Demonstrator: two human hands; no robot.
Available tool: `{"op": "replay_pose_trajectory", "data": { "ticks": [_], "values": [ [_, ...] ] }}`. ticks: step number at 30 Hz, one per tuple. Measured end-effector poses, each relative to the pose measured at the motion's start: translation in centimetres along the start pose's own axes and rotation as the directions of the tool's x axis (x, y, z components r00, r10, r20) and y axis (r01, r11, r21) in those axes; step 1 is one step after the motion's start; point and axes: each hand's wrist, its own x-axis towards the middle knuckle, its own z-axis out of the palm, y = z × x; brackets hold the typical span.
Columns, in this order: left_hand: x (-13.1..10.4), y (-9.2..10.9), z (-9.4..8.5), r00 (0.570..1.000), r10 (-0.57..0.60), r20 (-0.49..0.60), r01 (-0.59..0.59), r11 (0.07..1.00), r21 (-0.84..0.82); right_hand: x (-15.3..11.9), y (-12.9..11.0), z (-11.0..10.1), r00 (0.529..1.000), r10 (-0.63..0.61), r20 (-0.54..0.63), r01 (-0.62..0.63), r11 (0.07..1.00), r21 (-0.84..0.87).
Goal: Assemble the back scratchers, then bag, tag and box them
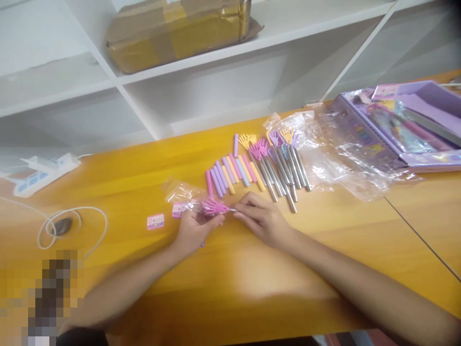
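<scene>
Here, both hands meet near the middle of the yellow table point(324, 269). The left hand point(196, 228) has its fingers curled and pinched around the pink claw-shaped head of a small back scratcher point(215, 207), which sits just above the tabletop between the two hands. The right hand point(261, 220) pinches the thin metal stem end of the same scratcher, with thumb and fingertips pressed together at its tip. A crumpled clear wrapper point(180, 192) lies just behind the left hand, touching or nearly touching the scratcher head; blur makes it hard to tell which. A small pink label point(155, 221) lies flat on the table to the left of the left hand, apart from it. Behind the hands is a row of pastel grip sleeves point(230, 173) in pink, purple, yellow and blue, laid side by side. Just right of them lies a bunch of metal-stemmed scratchers point(281, 170) with coloured claw heads pointing away. Further right sits a pile of clear plastic bags point(334, 158), then a purple box point(403, 125). At far left are a white power strip point(39, 173) and a looped white cable point(72, 226). A taped cardboard parcel point(180, 31) rests on the white shelf point(288, 33) behind.
</scene>
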Motion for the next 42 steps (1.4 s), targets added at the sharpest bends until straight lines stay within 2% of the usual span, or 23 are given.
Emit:
{"op": "replay_pose_trajectory", "data": {
  "ticks": [6, 9, 11, 13, 15, 17, 20, 24, 27, 31, 34, 38, 42],
  "values": [
    [-0.6, -1.3, 0.0, 0.996, -0.042, 0.073, 0.039, 0.998, 0.045, -0.6, -1.6, 1.5, 0.999, 0.05, 0.002, -0.05, 0.998, 0.047],
    [-0.4, -1.8, -0.4, 0.999, -0.005, 0.054, 0.004, 1.0, 0.018, -0.5, -1.6, 1.2, 0.994, 0.076, 0.082, -0.081, 0.995, 0.056],
    [0.0, -1.5, -0.7, 1.0, 0.006, -0.009, -0.006, 0.999, -0.034, -0.4, -1.1, 0.5, 0.976, 0.12, 0.182, -0.124, 0.992, 0.007],
    [0.7, -0.9, -1.0, 0.992, 0.007, -0.127, -0.022, 0.992, -0.12, -0.3, -0.2, -0.4, 0.949, 0.195, 0.248, -0.187, 0.981, -0.054],
    [1.3, -0.3, -1.2, 0.972, 0.018, -0.236, -0.065, 0.979, -0.194, -0.1, 0.8, -1.1, 0.937, 0.251, 0.244, -0.243, 0.968, -0.061],
    [1.8, 0.0, -1.4, 0.959, 0.025, -0.284, -0.091, 0.971, -0.219, 0.1, 1.4, -1.5, 0.942, 0.269, 0.201, -0.274, 0.962, -0.003],
    [1.8, -0.2, -1.6, 0.967, -0.007, -0.254, -0.043, 0.98, -0.192, 0.1, 1.7, -1.3, 0.952, 0.263, 0.158, -0.281, 0.954, 0.105],
    [1.0, -1.0, -1.2, 0.989, -0.063, -0.133, 0.048, 0.993, -0.111, -0.4, 1.1, -0.3, 0.957, 0.236, 0.168, -0.255, 0.962, 0.102],
    [0.5, -0.9, -0.7, 0.999, -0.031, -0.019, 0.031, 0.999, -0.011, -0.9, 0.6, 0.6, 0.963, 0.212, 0.165, -0.225, 0.972, 0.063],
    [-0.1, -0.5, -0.3, 0.993, -0.015, 0.116, 0.004, 0.995, 0.095, -1.7, 0.1, 1.7, 0.982, 0.164, 0.095, -0.163, 0.986, -0.022],
    [-0.2, -0.7, -0.2, 0.992, -0.032, 0.125, 0.028, 0.999, 0.037, -1.8, -0.3, 1.9, 0.99, 0.123, 0.07, -0.121, 0.992, -0.039],
    [0.1, -0.8, -0.3, 0.997, -0.035, 0.069, 0.047, 0.984, -0.172, -1.1, -0.4, 1.0, 0.991, 0.073, 0.108, -0.084, 0.991, 0.102],
    [0.3, -0.8, -0.4, 0.995, -0.055, 0.082, 0.071, 0.975, -0.208, -0.4, -0.3, 0.4, 0.999, -0.044, 0.022, 0.039, 0.979, 0.199]
  ]
}}
